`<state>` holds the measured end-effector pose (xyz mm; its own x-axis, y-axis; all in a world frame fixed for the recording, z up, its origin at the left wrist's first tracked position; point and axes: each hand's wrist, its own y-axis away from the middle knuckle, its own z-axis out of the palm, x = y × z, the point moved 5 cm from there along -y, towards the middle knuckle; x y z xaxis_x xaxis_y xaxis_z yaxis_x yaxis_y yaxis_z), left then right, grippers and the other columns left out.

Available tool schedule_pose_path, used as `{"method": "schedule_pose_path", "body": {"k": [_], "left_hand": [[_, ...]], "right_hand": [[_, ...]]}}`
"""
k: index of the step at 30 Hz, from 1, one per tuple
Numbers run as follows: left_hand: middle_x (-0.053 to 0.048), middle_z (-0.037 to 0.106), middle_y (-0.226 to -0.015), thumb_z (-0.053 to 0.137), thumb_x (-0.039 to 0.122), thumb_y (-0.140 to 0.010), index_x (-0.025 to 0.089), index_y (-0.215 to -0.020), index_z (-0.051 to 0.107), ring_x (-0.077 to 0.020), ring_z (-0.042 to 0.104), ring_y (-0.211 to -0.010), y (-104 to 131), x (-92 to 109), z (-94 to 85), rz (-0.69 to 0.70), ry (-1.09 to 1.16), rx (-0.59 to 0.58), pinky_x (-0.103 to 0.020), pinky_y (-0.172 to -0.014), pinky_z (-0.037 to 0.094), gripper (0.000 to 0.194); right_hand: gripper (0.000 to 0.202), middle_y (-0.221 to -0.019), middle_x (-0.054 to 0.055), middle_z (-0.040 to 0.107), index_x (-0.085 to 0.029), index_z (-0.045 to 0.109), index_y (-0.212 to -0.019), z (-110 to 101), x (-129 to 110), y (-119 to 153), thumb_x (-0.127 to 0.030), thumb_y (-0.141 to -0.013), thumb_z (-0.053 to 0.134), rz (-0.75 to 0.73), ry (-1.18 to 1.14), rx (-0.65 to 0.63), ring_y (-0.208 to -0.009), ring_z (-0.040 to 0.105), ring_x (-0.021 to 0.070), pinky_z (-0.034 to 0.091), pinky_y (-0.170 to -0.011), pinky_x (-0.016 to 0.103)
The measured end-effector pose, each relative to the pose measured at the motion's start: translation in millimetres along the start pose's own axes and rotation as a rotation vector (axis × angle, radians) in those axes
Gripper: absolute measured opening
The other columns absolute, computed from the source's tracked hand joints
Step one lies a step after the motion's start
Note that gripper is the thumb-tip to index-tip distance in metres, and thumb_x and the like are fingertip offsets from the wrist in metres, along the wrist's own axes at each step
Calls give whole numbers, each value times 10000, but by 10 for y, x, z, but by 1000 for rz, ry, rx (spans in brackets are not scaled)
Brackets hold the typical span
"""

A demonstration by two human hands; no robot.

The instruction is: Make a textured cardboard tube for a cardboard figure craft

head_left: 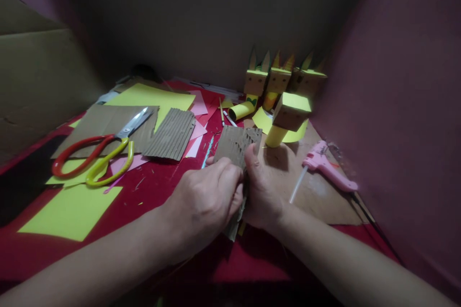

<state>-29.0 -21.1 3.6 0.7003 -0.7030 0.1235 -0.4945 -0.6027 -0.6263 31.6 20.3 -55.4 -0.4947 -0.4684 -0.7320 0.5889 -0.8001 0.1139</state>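
Observation:
Between my hands is a piece of corrugated cardboard (233, 141) with its ridges exposed and its surface partly torn. My left hand (212, 194) is closed, its fingers curled over the piece's middle. From the right side, my right hand (261, 192) grips the edge, thumb pointing up along it and other fingers hidden behind. Another ridged cardboard piece (172, 134) lies to the left on the red cloth. Beside that, scissors (124, 134) with one red and one yellow handle rest on a flat cardboard sheet (97, 122).
A pink glue gun (329, 165) lies on a cardboard board (313, 206) at right. Near it stands a yellow-topped cardboard box figure (291, 117); several eared figures (256, 81) line the back wall. Yellow paper (72, 213) lies at left. Walls close in both sides.

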Motion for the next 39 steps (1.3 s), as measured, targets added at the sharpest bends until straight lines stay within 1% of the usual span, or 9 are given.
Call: {"method": "schedule_pose_path", "body": {"k": [3,9,12,17,20,25,29,34,39], "left_hand": [[-16,518,-640,456,131,-882,119,-748,566,-116,470,-520,6,-81,-50,-69,-12,25,-254,-477,384,174],[-25,599,-711,516,184,-873,150,-827,566,-146,575,-631,40,-454,-225,-343,-10,126,-275,-576,435,76],[-17,608,-709,546,158,-836,160,-804,570,-144,566,-633,38,-531,-231,-421,46,103,-281,-598,441,40],[-47,640,-863,478,91,-861,124,-952,629,-129,598,-768,-16,-359,-123,-284,182,-15,-242,-685,469,180],[-52,624,-868,493,124,-891,116,-928,640,-118,592,-791,-18,-250,-42,-199,247,-84,-215,-703,472,151],[-51,605,-872,529,154,-896,117,-930,620,-122,572,-775,23,-209,22,-154,204,-102,-221,-684,463,104],[-28,594,-822,514,155,-896,142,-875,599,-117,557,-725,30,-211,46,-188,215,-124,-224,-636,446,89],[20,579,-722,551,165,-842,172,-797,543,-100,528,-614,41,-256,114,-406,293,-190,-216,-557,426,46],[-11,561,-722,463,171,-885,151,-816,545,-115,516,-580,64,-130,105,-280,173,-167,-237,-520,432,109]], "right_hand": [[565,-671,42,683,-237,703,-802,4,-3,8,-764,-700,529,-7,17,-10,-889,675,244,549,-761,384],[580,-767,70,710,-239,702,-937,-41,-47,1,-743,-758,479,-4,-22,-24,-939,663,266,538,-815,453],[569,-783,75,714,-232,702,-935,-74,-90,-19,-728,-770,479,-42,-49,-9,-960,654,270,530,-839,465],[495,-846,50,717,-254,684,-941,-77,-103,-43,-686,-787,499,-58,-106,-20,-1003,638,256,524,-867,446],[437,-852,35,710,-251,672,-926,-76,-116,-51,-645,-783,546,-79,-142,-16,-1006,633,247,529,-866,420],[425,-837,34,696,-242,657,-925,-71,-132,-58,-630,-796,543,-83,-133,-7,-984,633,239,541,-834,400],[416,-828,30,692,-249,649,-945,-64,-120,-54,-625,-807,535,-112,-110,31,-967,638,235,541,-827,399],[406,-806,26,700,-265,665,-929,-66,-89,-25,-631,-806,539,-152,-86,104,-955,651,237,536,-812,389],[510,-771,30,708,-277,684,-953,-74,-66,-11,-717,-751,524,-121,-3,123,-915,667,239,537,-767,375]]}}
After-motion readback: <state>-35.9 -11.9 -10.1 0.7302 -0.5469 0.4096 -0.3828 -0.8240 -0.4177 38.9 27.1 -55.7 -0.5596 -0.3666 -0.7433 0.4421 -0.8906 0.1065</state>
